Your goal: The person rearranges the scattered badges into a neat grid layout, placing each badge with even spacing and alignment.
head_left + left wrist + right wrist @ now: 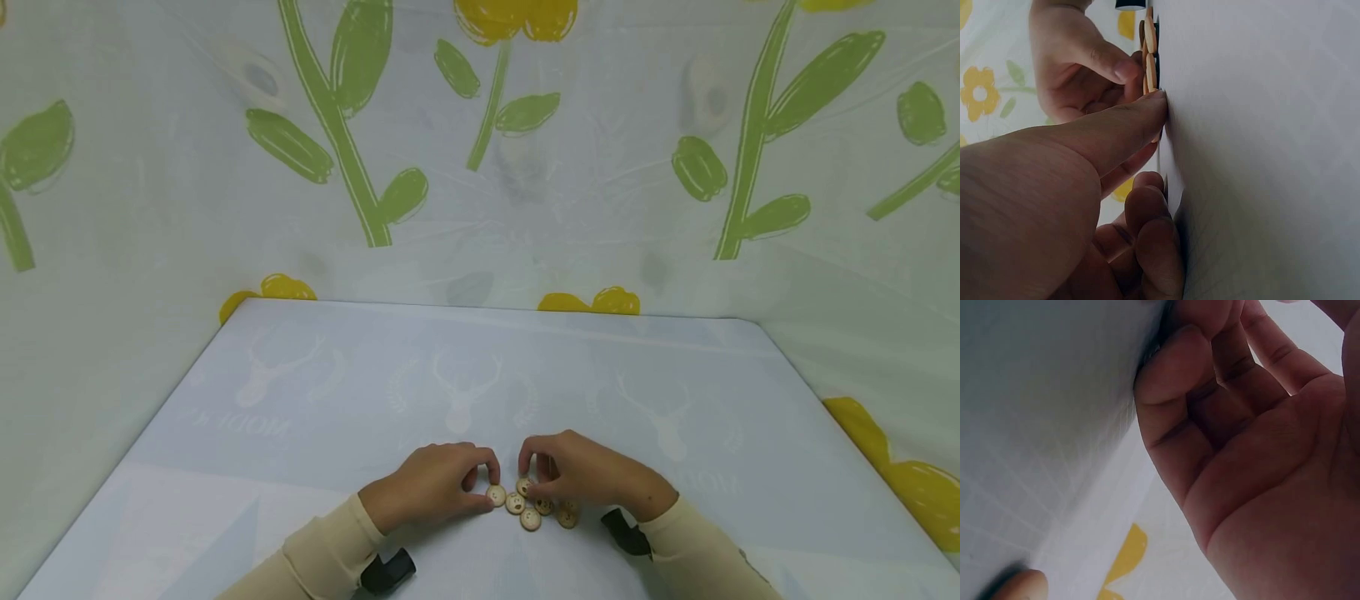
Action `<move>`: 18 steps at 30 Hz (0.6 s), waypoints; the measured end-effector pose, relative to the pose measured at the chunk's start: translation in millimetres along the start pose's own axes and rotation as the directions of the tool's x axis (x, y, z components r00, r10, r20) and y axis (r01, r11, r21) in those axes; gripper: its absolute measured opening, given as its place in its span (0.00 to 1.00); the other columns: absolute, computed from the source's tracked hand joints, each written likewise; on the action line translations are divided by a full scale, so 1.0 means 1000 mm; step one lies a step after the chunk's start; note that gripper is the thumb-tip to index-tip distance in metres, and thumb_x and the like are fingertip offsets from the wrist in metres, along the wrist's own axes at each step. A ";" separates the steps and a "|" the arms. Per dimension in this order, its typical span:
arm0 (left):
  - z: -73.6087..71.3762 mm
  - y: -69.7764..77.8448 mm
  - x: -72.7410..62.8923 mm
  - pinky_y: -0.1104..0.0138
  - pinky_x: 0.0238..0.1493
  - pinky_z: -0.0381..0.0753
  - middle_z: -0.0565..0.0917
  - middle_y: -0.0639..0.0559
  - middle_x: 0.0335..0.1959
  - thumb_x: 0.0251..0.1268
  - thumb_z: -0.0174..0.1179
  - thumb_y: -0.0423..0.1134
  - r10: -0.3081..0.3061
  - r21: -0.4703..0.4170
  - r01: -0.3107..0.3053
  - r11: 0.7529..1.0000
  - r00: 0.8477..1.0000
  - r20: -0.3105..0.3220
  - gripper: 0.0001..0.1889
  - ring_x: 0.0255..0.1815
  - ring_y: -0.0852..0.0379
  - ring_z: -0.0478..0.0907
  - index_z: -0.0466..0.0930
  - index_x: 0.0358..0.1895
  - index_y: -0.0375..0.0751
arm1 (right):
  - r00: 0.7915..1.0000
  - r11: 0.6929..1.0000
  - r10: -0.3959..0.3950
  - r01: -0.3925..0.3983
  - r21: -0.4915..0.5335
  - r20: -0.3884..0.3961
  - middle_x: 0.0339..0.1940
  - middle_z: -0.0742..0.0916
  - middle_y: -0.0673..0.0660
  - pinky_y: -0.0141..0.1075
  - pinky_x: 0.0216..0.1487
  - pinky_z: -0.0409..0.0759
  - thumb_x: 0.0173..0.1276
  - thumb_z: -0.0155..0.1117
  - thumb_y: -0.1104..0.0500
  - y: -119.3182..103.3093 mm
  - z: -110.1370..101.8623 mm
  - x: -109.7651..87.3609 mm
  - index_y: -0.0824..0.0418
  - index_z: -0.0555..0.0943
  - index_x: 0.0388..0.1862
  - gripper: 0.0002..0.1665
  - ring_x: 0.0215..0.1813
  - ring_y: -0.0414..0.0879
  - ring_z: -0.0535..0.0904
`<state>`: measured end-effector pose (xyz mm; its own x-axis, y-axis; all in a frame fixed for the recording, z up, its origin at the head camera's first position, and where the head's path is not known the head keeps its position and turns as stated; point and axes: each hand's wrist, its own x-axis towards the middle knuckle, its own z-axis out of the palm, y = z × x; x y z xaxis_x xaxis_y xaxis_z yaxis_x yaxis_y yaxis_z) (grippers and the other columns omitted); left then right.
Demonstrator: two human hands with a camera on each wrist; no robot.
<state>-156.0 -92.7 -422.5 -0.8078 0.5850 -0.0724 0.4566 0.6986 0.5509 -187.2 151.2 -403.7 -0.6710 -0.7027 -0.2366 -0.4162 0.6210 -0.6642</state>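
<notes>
Several round, pale wooden buttons with small holes lie together on the table in the head view. My left hand [435, 483] pinches the leftmost button [496, 496] between thumb and index finger, low at the tabletop. Just to the right, my right hand [596, 471] has thumb and index finger around another button [524, 485] at the top of the cluster. Between and below them lie a button [514, 503] and a lower button [530, 520]. Partly under the right hand are more, including a button [567, 519]. In the right wrist view, curled fingers hide the pinched button.
The pale table [450, 375] has faint deer-head prints. A curtain [600, 167] with green leaves and yellow flowers hangs behind and around it. Dark wrist devices, one a black piece [387, 572] by the left cuff, sit close over the tabletop.
</notes>
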 end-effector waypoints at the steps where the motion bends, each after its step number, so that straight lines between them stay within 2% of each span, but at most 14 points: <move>1: 0.000 0.000 0.000 0.71 0.26 0.64 0.71 0.64 0.24 0.58 0.72 0.48 -0.002 0.001 0.002 1.000 1.000 -0.001 0.11 0.22 0.69 0.65 0.80 0.41 0.59 | 1.000 1.000 0.001 -0.001 -0.006 0.001 0.23 0.79 0.43 0.28 0.28 0.73 0.65 0.72 0.57 0.000 0.001 0.000 0.49 0.81 0.41 0.08 0.25 0.31 0.72; 10: 0.000 0.001 -0.001 0.70 0.27 0.64 0.71 0.64 0.24 0.58 0.71 0.48 -0.006 -0.001 0.006 1.000 1.000 -0.004 0.11 0.23 0.68 0.65 0.79 0.41 0.60 | 1.000 0.999 -0.005 0.005 -0.054 -0.015 0.22 0.78 0.42 0.28 0.27 0.72 0.62 0.74 0.57 -0.001 0.005 0.001 0.49 0.79 0.41 0.12 0.23 0.31 0.70; 18: 0.000 0.001 -0.002 0.70 0.27 0.64 0.72 0.63 0.24 0.58 0.72 0.48 -0.009 -0.001 0.009 1.000 1.000 -0.007 0.11 0.22 0.69 0.65 0.79 0.41 0.60 | 1.000 0.997 -0.004 0.002 -0.077 -0.023 0.21 0.78 0.42 0.27 0.26 0.72 0.62 0.74 0.57 -0.001 0.008 0.001 0.49 0.79 0.39 0.12 0.23 0.30 0.70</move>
<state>-153.9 -92.7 -422.1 -0.8144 0.5759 -0.0714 0.4489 0.7032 0.5513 -183.0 147.2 -409.1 -0.6833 -0.6969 -0.2177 -0.4637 0.6445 -0.6080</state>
